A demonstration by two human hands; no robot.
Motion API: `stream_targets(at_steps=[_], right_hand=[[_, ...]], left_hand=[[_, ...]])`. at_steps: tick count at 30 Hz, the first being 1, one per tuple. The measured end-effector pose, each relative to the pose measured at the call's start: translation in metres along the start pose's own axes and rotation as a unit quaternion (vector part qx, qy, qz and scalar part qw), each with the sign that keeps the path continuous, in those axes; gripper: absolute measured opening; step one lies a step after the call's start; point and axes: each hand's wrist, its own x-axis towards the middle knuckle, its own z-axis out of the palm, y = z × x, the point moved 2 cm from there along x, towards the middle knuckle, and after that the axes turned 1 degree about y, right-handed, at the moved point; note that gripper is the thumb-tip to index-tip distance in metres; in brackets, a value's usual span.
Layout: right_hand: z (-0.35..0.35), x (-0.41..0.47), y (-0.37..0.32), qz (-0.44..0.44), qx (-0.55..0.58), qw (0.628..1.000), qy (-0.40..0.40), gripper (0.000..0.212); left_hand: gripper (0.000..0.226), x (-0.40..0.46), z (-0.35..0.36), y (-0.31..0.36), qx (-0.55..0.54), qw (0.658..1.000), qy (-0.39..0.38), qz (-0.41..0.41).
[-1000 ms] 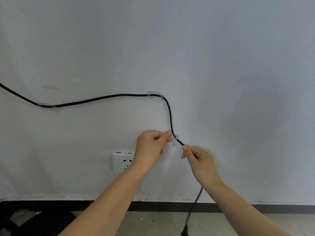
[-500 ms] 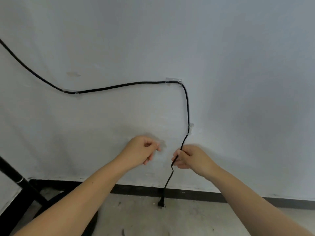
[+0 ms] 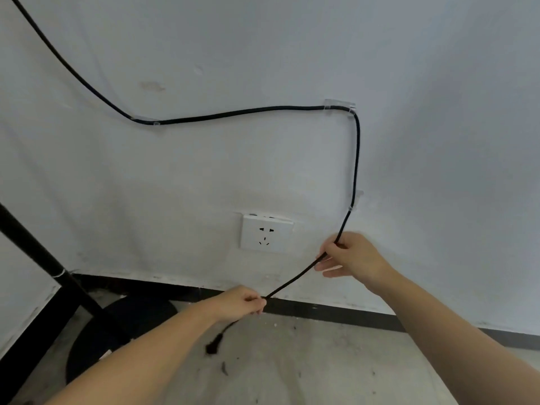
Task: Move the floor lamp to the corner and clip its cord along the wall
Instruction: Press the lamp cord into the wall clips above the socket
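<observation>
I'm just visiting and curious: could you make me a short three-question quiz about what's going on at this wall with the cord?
1. How many clear clips hold the black cord against the wall?
2. True or false: the plug is already pushed into the wall socket.
3. Which hand grips the cord nearer the plug: A) left hand B) right hand?

Key
1. Three: left clip, corner clip, lower clip.
2. False; it dangles near the floor below the left hand.
3. A.
</observation>
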Motion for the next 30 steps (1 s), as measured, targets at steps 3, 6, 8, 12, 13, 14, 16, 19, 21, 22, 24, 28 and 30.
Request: stream_targets(at_steps=[3, 6, 8, 12, 13, 14, 16, 19, 21, 22, 24, 28, 30], right_hand=[[0.015, 0.008, 0.019, 0.074, -0.030, 0.996, -0.043, 0.019], [0.035, 0.018, 0.043, 0.119, -0.050, 0.991, -0.029, 0.016], [0.047, 0.027, 0.052, 0.116, -0.039, 0.992, 0.005, 0.016], [0.057, 0.041, 0.057, 0.115, -0.010, 0.991, 0.064, 0.021], [0.059, 0.042, 0.059, 0.123, 0.000, 0.990, 0.072, 0.022], [0.060, 0.042, 0.061, 0.135, 0.011, 0.988, 0.076, 0.021], [0.063, 0.041, 0.067, 0.161, 0.029, 0.984, 0.070, 0.019], [0.063, 0.042, 0.078, 0.193, 0.049, 0.977, 0.074, 0.019], [0.055, 0.042, 0.086, 0.203, 0.043, 0.973, 0.098, 0.020], [0.050, 0.041, 0.091, 0.206, 0.036, 0.972, 0.111, 0.021], [0.038, 0.039, 0.098, 0.207, 0.026, 0.968, 0.136, 0.022], [0.025, 0.037, 0.106, 0.202, 0.000, 0.965, 0.164, 0.024], [0.025, 0.037, 0.107, 0.197, -0.028, 0.965, 0.173, 0.024]], left_hand=[[0.032, 0.004, 0.003, -0.028, -0.092, 0.994, 0.017, -0.060], [0.037, 0.013, 0.008, -0.039, -0.109, 0.986, 0.081, -0.096], [0.039, 0.024, 0.013, -0.039, -0.126, 0.977, 0.136, -0.107], [0.040, 0.043, 0.022, -0.033, -0.133, 0.963, 0.209, -0.107], [0.040, 0.045, 0.023, -0.033, -0.128, 0.961, 0.220, -0.105], [0.040, 0.047, 0.024, -0.032, -0.114, 0.961, 0.229, -0.104], [0.039, 0.048, 0.023, -0.031, -0.091, 0.961, 0.245, -0.088], [0.035, 0.051, 0.018, -0.027, -0.097, 0.960, 0.260, -0.044], [0.030, 0.052, 0.016, -0.024, -0.114, 0.962, 0.246, -0.020], [0.027, 0.052, 0.014, -0.023, -0.122, 0.965, 0.232, -0.012], [0.021, 0.051, 0.010, -0.021, -0.114, 0.972, 0.207, -0.004], [0.014, 0.049, 0.002, -0.030, -0.129, 0.975, 0.177, -0.033], [0.020, 0.045, 0.002, -0.037, -0.213, 0.961, 0.157, -0.086]])
